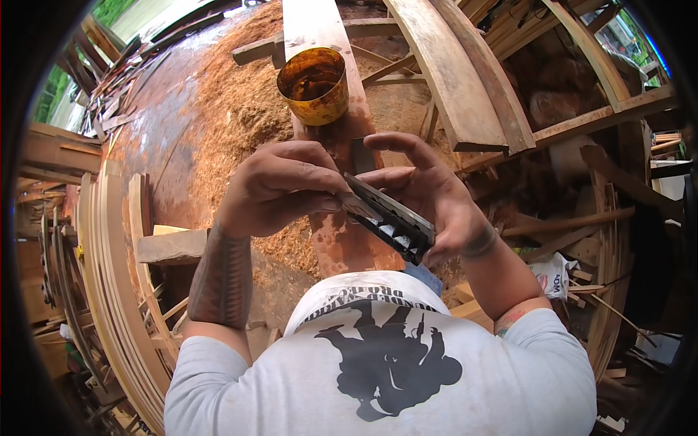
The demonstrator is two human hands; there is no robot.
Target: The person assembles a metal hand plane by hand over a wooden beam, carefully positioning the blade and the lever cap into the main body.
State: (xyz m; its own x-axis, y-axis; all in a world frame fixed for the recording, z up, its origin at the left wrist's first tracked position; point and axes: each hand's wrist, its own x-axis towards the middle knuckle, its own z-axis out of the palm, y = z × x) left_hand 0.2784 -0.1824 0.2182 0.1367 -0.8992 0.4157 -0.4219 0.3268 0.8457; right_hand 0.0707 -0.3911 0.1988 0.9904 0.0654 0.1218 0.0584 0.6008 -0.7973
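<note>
Both my hands are raised over a long plank [356, 243]. Between them is a narrow black and grey metal piece [392, 221], tilted, with a row of openings along its lower side; its exact kind is not clear. My left hand [283, 185] pinches its upper left end, where a thin flat grey edge shows at the fingertips. My right hand [443, 196] grips the other end between thumb and fingers, with the index finger stretched away. A small dark block [361, 156] shows just behind, near that index finger.
A yellow stained tub [314, 87] with reddish-brown residue stands on the plank. Sawdust [243, 109] covers the ground to its left. Curved timber boards [465, 80] lie at the upper right. Stacked strips [120, 283] curve along the left, near a wood block [172, 247].
</note>
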